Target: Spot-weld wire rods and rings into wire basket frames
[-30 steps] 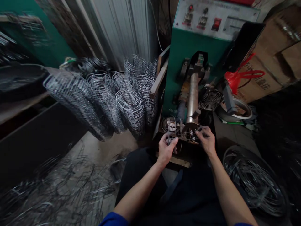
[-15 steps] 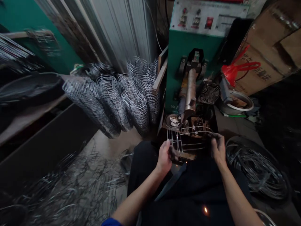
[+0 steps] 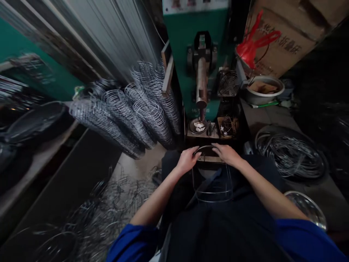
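A wire frame (image 3: 212,191) with thin uprights and curved cross-wires hangs over my lap. My left hand (image 3: 188,158) grips its curved top wire at the left, fingers closed. On the right side of the same wire, my right hand (image 3: 227,154) is closed too. Both hands are in front of the green machine (image 3: 180,54), below its metal arm (image 3: 201,82). A small round dish (image 3: 194,129) with white material sits under the arm's tip. Beside it is a small box (image 3: 228,127) holding dark bits.
Tall stacks of wire rings (image 3: 152,116) stand to the left. Loose wire pieces (image 3: 109,211) cover the floor. At the right lie a wire coil (image 3: 291,154), a pale basin (image 3: 264,95) and a shiny metal bowl (image 3: 308,207). A cardboard box (image 3: 286,43) stands behind.
The wire frame has swung from sideways to hanging down over my lap. My right hand has moved left, closer to my left hand, and the view has shifted downward and right.
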`<action>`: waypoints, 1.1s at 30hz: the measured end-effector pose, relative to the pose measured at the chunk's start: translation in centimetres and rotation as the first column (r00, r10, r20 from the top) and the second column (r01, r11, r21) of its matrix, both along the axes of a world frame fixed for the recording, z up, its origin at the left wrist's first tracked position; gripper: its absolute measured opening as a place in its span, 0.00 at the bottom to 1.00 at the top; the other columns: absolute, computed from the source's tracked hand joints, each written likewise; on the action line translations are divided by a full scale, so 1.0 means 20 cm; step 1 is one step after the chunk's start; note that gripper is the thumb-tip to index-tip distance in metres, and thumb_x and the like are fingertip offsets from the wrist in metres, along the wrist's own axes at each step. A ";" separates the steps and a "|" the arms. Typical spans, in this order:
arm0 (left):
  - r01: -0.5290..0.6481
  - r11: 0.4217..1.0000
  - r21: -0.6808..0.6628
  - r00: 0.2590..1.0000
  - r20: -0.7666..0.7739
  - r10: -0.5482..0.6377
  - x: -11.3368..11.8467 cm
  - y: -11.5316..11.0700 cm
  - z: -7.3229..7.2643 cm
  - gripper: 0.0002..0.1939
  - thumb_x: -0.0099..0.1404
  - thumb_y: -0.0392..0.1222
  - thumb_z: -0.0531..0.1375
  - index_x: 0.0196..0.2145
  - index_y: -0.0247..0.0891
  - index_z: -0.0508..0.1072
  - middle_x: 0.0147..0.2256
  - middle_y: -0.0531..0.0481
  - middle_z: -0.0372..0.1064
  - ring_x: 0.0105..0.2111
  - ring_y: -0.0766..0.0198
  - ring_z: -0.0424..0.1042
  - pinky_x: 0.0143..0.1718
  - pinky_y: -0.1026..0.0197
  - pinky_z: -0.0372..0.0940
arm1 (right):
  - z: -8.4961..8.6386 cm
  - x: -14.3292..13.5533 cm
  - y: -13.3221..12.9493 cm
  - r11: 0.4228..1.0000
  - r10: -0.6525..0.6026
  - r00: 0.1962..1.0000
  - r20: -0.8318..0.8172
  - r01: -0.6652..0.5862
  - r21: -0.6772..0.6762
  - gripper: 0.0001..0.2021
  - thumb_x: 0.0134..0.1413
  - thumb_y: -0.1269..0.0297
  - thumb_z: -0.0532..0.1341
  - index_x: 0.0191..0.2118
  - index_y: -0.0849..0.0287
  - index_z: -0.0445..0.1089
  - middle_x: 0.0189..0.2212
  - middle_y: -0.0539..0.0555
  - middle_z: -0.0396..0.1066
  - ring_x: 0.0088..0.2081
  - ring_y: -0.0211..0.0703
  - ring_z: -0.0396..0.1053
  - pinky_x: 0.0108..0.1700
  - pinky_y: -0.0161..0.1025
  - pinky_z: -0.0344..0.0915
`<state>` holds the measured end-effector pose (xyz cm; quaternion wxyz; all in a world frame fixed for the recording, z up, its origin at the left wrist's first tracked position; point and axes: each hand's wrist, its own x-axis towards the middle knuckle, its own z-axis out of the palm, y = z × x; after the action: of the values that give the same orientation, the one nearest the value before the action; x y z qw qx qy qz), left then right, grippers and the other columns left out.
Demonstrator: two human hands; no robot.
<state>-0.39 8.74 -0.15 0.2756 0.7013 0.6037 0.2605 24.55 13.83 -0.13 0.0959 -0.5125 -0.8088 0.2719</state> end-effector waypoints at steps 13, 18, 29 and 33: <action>0.089 0.967 0.238 0.983 -0.179 -0.046 0.06 0.22 0.05 0.10 0.70 0.36 0.55 0.41 0.36 0.77 0.37 0.43 0.76 0.36 0.59 0.76 0.42 0.59 0.68 | 0.09 -0.01 0.11 0.979 -0.079 0.967 0.242 0.029 0.203 0.19 0.70 0.57 0.51 0.61 0.50 0.68 0.49 0.57 0.77 0.47 0.50 0.76 0.46 0.39 0.70; 0.099 0.942 0.320 0.985 -0.168 -0.046 -0.02 0.34 0.11 0.09 0.69 0.34 0.56 0.37 0.35 0.77 0.33 0.44 0.75 0.33 0.60 0.75 0.39 0.61 0.67 | 0.24 -0.11 0.21 0.978 -0.092 0.935 0.344 0.020 0.207 0.20 0.70 0.54 0.48 0.58 0.50 0.70 0.45 0.59 0.77 0.45 0.51 0.76 0.43 0.40 0.69; 0.073 0.914 0.399 0.991 -0.131 -0.022 -0.10 0.46 0.20 0.09 0.70 0.35 0.56 0.37 0.35 0.76 0.34 0.45 0.77 0.34 0.60 0.76 0.40 0.60 0.67 | 0.38 -0.22 0.31 0.963 -0.129 0.915 0.383 0.024 0.268 0.21 0.71 0.53 0.45 0.55 0.51 0.70 0.44 0.59 0.77 0.44 0.52 0.76 0.41 0.41 0.68; 0.080 0.912 0.402 0.988 -0.152 -0.020 -0.11 0.47 0.22 0.10 0.70 0.35 0.55 0.38 0.34 0.76 0.34 0.43 0.76 0.34 0.59 0.75 0.40 0.60 0.67 | 0.39 -0.24 0.32 0.966 -0.128 0.902 0.412 0.020 0.257 0.21 0.71 0.53 0.44 0.56 0.50 0.69 0.44 0.58 0.77 0.43 0.52 0.75 0.41 0.42 0.67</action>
<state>-2.67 18.23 4.17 0.0856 0.7755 0.5365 0.3217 19.76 20.20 7.58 -0.0093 -0.5739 -0.8175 0.0471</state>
